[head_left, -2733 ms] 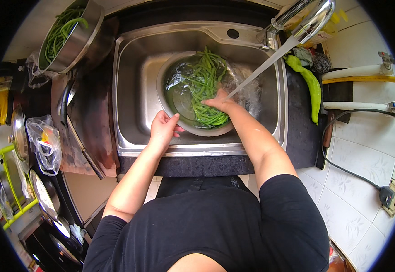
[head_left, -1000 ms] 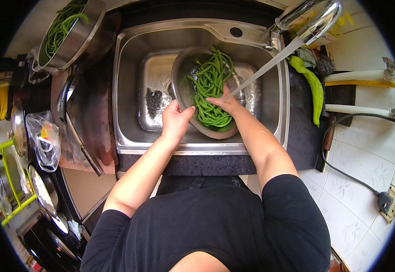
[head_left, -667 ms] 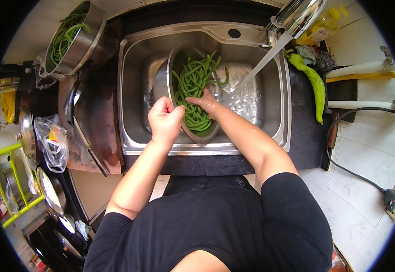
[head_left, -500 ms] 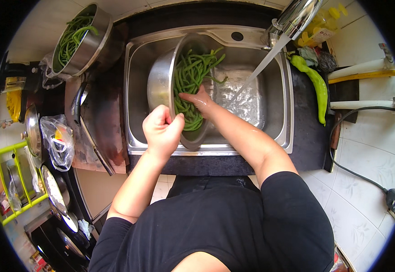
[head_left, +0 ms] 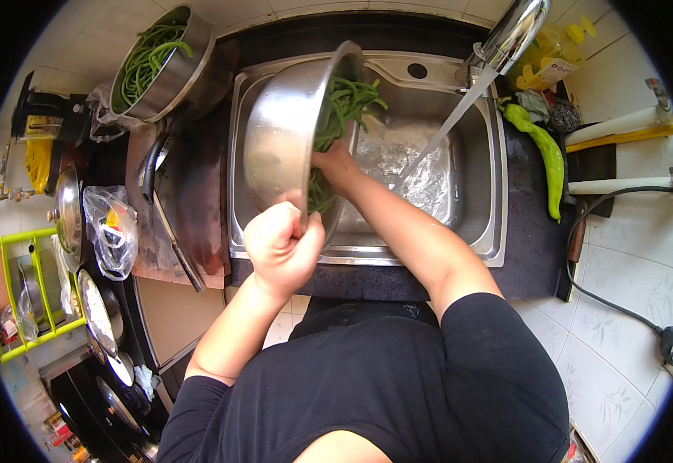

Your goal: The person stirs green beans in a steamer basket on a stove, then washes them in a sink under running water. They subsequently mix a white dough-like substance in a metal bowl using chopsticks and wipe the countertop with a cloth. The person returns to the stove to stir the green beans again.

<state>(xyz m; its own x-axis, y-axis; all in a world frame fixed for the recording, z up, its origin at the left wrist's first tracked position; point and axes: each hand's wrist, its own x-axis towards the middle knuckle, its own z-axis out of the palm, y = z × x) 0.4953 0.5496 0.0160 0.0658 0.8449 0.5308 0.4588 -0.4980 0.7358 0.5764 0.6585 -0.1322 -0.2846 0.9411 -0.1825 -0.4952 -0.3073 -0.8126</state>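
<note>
A large metal basin [head_left: 284,143] is tipped steeply on its side over the left half of the sink, its mouth facing right. Long green beans [head_left: 350,104] fill the mouth and hang past the rim. My left hand [head_left: 284,243] is closed around the near edge of the basin. Against the beans inside the mouth rests my right hand [head_left: 338,167]; its fingers are hidden by the rim and the beans. From the tap [head_left: 510,38] a stream of water [head_left: 448,123] falls into the sink [head_left: 410,201], where shallow water lies.
A steel pot [head_left: 197,58] with more green beans stands at the far left. A knife [head_left: 173,239] lies on the wooden board [head_left: 197,185] left of the sink. On the right counter are a long green pepper [head_left: 545,154], a scourer [head_left: 564,116] and a yellow bottle [head_left: 549,62].
The basin has been tilted further toward the right, showing more of its outside. Fewer beans are visible in its mouth. Both hands have stayed with it.
</note>
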